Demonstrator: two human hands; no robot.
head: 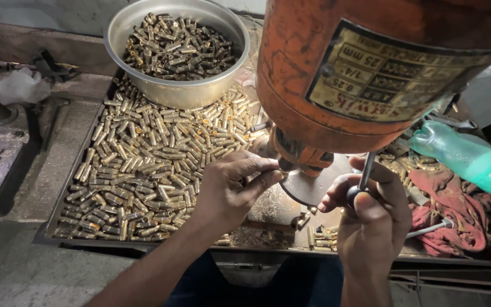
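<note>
Single view, recorded from a head-worn camera. The lens is directed steeply downward and forward over a dark metal table. The scene is taken at close range: the orange painted drill-press housing is set so near the lens that the upper right of the frame is filled by it. The left hand and right hand are seen from above and behind, with forearms entering from the lower edge. The round steel bowl of small brass cylinders marks the far limit of the view. No second view is provided, so no shared area is recorded.
</note>
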